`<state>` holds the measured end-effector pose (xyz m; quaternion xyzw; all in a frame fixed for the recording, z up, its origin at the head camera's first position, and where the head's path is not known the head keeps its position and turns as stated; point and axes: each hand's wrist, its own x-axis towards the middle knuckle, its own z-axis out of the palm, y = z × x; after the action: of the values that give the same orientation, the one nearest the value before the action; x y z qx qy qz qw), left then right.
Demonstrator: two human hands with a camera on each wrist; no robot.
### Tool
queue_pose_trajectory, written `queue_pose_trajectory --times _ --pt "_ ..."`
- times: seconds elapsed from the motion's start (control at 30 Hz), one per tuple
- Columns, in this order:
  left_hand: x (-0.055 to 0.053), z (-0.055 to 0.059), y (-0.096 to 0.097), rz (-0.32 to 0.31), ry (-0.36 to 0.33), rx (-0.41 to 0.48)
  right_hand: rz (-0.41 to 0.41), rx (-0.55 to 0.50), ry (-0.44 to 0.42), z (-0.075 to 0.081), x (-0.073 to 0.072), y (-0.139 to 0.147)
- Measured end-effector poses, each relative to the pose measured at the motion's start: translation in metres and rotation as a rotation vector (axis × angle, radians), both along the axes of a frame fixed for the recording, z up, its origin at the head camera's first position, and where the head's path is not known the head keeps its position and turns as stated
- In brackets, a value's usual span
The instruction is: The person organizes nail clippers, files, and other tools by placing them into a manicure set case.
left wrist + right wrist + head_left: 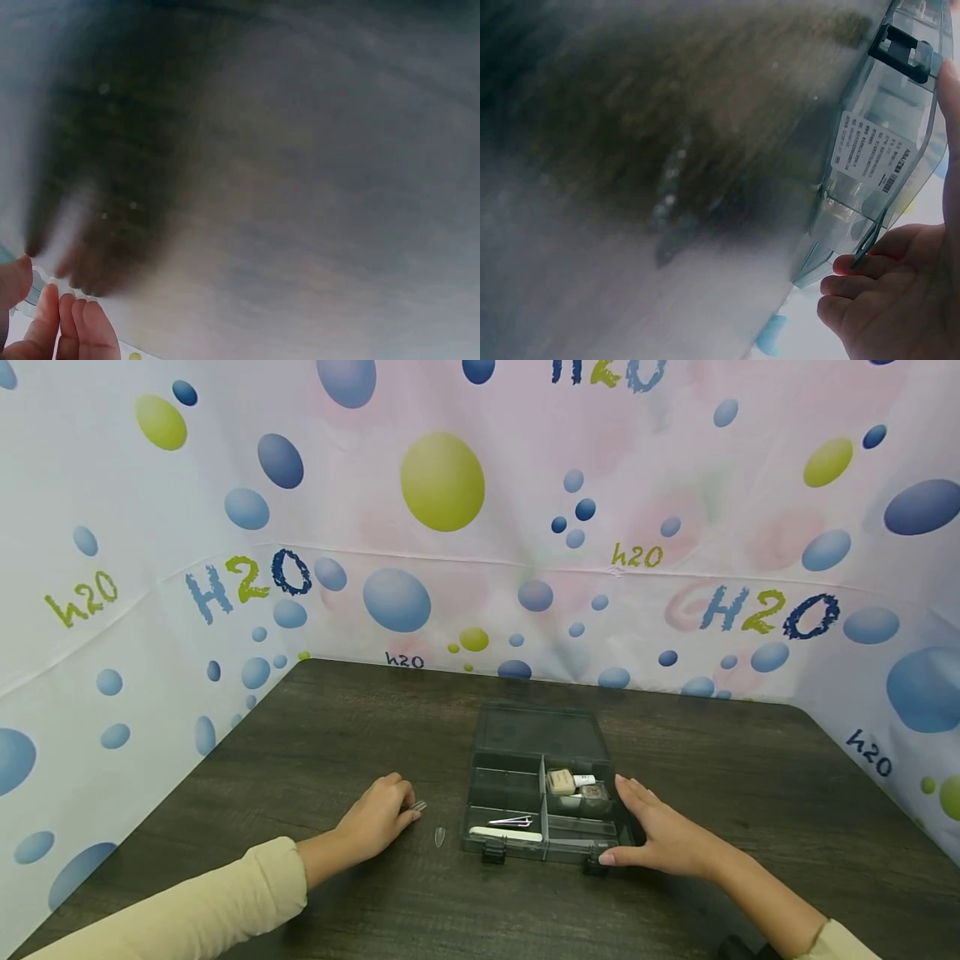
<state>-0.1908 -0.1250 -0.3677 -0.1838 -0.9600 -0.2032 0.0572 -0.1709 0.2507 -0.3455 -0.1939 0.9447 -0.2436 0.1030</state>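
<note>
A smoky clear plastic organizer box (540, 735) stands on the table with its lid raised at the back. My right hand (663, 839) grips its right side, thumb at the front latch (596, 863) and fingers farther back. In the back right compartment sit a beige bottle (560, 782), a white tube (583, 781) and a dark jar (595, 793). Small metal clippers (512, 821) and a white nail file (505, 834) lie front left. Left of the box, my left hand (378, 818) pinches small clear nail tips (418, 806) at its fingertips. Another nail tip (439, 837) lies beside them.
The dark wood-grain table (360, 710) reaches back to a hanging curtain (510, 485) with bubbles and lettering, which also runs along both sides. A black object (738, 947) shows at the bottom edge. A white label (874, 154) is on the box.
</note>
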Motion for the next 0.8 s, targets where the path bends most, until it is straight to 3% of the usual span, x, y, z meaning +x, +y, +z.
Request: queue_pose_trajectory --times 0.4,0.8 --pt "-0.005 0.000 0.000 0.027 -0.037 0.065 0.005 -0.003 0.012 0.000 0.000 0.000" --pt "-0.014 0.006 -0.002 -0.089 0.069 0.146 0.006 -0.006 0.003 -0.002 0.000 0.000"
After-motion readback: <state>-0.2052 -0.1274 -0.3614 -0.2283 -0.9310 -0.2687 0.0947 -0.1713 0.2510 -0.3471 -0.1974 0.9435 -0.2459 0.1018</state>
